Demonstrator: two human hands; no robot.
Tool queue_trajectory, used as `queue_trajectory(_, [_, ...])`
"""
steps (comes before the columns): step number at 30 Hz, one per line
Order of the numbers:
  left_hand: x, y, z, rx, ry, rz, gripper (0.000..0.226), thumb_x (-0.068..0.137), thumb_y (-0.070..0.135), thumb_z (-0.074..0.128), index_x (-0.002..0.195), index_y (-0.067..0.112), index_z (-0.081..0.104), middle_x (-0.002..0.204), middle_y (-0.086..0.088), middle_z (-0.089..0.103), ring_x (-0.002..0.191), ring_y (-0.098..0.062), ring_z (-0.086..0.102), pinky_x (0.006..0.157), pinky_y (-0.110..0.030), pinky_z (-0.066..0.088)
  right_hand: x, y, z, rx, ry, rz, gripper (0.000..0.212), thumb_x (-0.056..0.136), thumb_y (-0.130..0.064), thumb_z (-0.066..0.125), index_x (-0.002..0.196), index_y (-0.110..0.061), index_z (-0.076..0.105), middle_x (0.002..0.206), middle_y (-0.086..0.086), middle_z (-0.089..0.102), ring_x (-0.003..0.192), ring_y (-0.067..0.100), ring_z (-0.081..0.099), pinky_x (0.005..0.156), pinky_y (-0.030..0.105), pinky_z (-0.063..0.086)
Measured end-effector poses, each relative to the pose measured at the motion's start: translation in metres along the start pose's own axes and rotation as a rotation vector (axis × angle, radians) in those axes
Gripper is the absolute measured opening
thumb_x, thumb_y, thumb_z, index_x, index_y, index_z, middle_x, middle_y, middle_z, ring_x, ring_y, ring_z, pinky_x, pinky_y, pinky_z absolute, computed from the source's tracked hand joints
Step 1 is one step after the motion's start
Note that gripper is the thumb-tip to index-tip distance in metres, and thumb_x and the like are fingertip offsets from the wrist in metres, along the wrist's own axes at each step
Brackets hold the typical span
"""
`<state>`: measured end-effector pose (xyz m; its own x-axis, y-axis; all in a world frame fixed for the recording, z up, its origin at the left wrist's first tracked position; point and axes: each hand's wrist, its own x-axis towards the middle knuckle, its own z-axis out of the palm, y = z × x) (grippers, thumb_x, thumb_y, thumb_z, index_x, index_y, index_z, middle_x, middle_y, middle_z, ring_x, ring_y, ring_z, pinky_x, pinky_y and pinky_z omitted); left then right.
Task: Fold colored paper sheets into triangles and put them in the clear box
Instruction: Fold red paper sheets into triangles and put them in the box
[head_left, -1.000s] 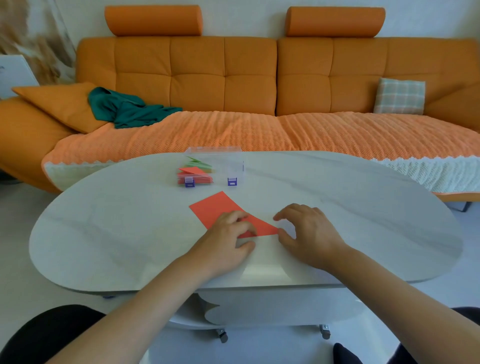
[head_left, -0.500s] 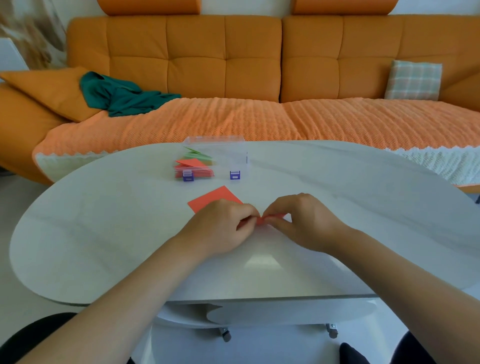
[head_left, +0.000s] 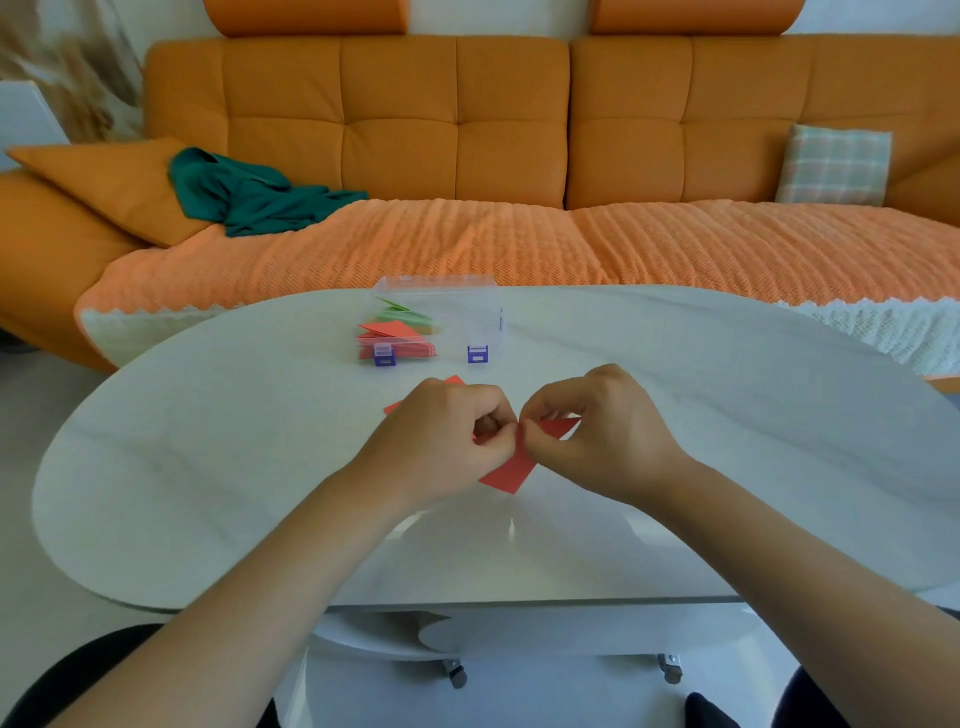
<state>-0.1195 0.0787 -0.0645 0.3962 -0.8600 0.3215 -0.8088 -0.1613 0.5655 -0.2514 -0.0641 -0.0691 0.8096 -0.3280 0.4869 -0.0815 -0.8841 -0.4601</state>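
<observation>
This is a home living room. A long orange sofa with tufted back panels and 2 roll headrests fills the far side. Its seat is covered by a knitted orange throw with a white scalloped edge. A plaid cushion leans at its far right. A large orange cushion lies at far left, with a crumpled green garment just beside it. Near, a low oval white coffee table stands on small castors over a pale floor.

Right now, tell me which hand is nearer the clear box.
Left. The left hand sits straight in front of the clear box; the right hand is in front too, but offset to its right.
</observation>
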Motion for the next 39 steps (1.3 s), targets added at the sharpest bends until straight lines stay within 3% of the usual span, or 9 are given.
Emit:
queue_trajectory(6, [0.002, -0.002, -0.013, 0.017, -0.053, -0.029, 0.009, 0.087, 0.025, 0.066, 0.080, 0.028, 0.072, 0.074, 0.014, 0.069, 0.074, -0.006, 0.065, 0.071, -0.036, 0.055, 0.002, 0.003, -0.007, -0.049, -0.022, 0.063, 0.012, 0.077, -0.029, 0.066, 0.070, -0.031, 0.075, 0.063, -0.018, 0.068, 0.061, 0.004, 0.065, 0.058, 0.027, 0.052])
queue_trajectory(11, [0.001, -0.013, -0.028, 0.130, 0.010, -0.046, 0.018, 0.083, 0.021, 0.065, 0.069, 0.031, 0.064, 0.068, 0.016, 0.066, 0.070, -0.004, 0.063, 0.068, -0.033, 0.055, 0.005, 0.019, -0.014, -0.149, 0.062, 0.201, 0.012, 0.078, -0.023, 0.068, 0.070, -0.029, 0.075, 0.062, -0.020, 0.067, 0.062, 0.002, 0.064, 0.060, 0.019, 0.050])
queue_trajectory(13, [-0.001, -0.015, -0.031, 0.127, 0.024, -0.051, 0.016, 0.083, 0.020, 0.065, 0.070, 0.029, 0.066, 0.068, 0.016, 0.066, 0.069, -0.004, 0.063, 0.067, -0.034, 0.055, 0.006, 0.023, -0.017, -0.081, 0.051, 0.260, 0.013, 0.081, -0.024, 0.066, 0.074, -0.032, 0.074, 0.067, -0.022, 0.067, 0.068, 0.000, 0.065, 0.065, 0.020, 0.051])
queue_trajectory(18, [-0.002, -0.008, -0.028, 0.124, -0.025, -0.008, 0.012, 0.087, 0.026, 0.064, 0.077, 0.031, 0.068, 0.072, 0.015, 0.068, 0.072, -0.005, 0.064, 0.067, -0.034, 0.055, 0.004, 0.000, -0.008, 0.094, -0.092, 0.105, 0.013, 0.088, -0.029, 0.072, 0.100, -0.030, 0.076, 0.091, -0.021, 0.073, 0.086, -0.003, 0.066, 0.077, 0.009, 0.047])
queue_trajectory(23, [-0.001, -0.001, -0.017, 0.124, -0.031, 0.001, 0.022, 0.087, 0.036, 0.054, 0.094, 0.031, 0.074, 0.082, 0.012, 0.072, 0.077, -0.010, 0.065, 0.068, -0.036, 0.055, 0.003, -0.007, 0.002, 0.073, -0.100, 0.058, 0.011, 0.091, -0.022, 0.066, 0.089, -0.025, 0.076, 0.080, -0.017, 0.072, 0.079, 0.003, 0.067, 0.074, 0.021, 0.053])
queue_trajectory(27, [-0.001, 0.004, -0.015, 0.109, -0.020, -0.014, 0.028, 0.082, 0.044, 0.051, 0.086, 0.028, 0.074, 0.074, 0.011, 0.070, 0.071, -0.011, 0.063, 0.064, -0.038, 0.054, 0.004, -0.007, 0.000, 0.036, -0.081, 0.043, 0.011, 0.090, -0.020, 0.064, 0.088, -0.024, 0.074, 0.079, -0.016, 0.071, 0.076, 0.004, 0.065, 0.073, 0.026, 0.054])
queue_trajectory(30, [0.001, 0.000, -0.021, 0.096, -0.007, -0.059, 0.011, 0.082, 0.028, 0.064, 0.072, 0.029, 0.070, 0.067, 0.015, 0.067, 0.066, -0.005, 0.062, 0.063, -0.031, 0.054, 0.007, -0.002, -0.003, 0.005, -0.049, 0.081, 0.011, 0.091, -0.022, 0.064, 0.088, -0.025, 0.074, 0.079, -0.016, 0.070, 0.076, 0.005, 0.064, 0.072, 0.026, 0.053])
queue_trajectory(32, [0.002, -0.005, -0.028, 0.140, 0.012, -0.058, 0.017, 0.080, 0.018, 0.068, 0.066, 0.028, 0.067, 0.063, 0.013, 0.066, 0.063, -0.006, 0.062, 0.062, -0.031, 0.053, 0.009, 0.003, -0.007, -0.001, -0.023, 0.117, 0.011, 0.092, -0.022, 0.064, 0.087, -0.027, 0.072, 0.080, -0.017, 0.070, 0.076, 0.005, 0.064, 0.072, 0.027, 0.053])
queue_trajectory(39, [0.005, -0.035, -0.051, 0.417, -0.006, -0.175, 0.015, 0.087, 0.017, 0.062, 0.075, 0.019, 0.072, 0.067, 0.005, 0.066, 0.068, -0.015, 0.062, 0.066, -0.038, 0.055, 0.011, 0.016, -0.016, -0.020, 0.013, 0.236, 0.015, 0.095, -0.021, 0.061, 0.085, -0.031, 0.066, 0.082, -0.016, 0.068, 0.076, 0.006, 0.062, 0.073, 0.030, 0.052])
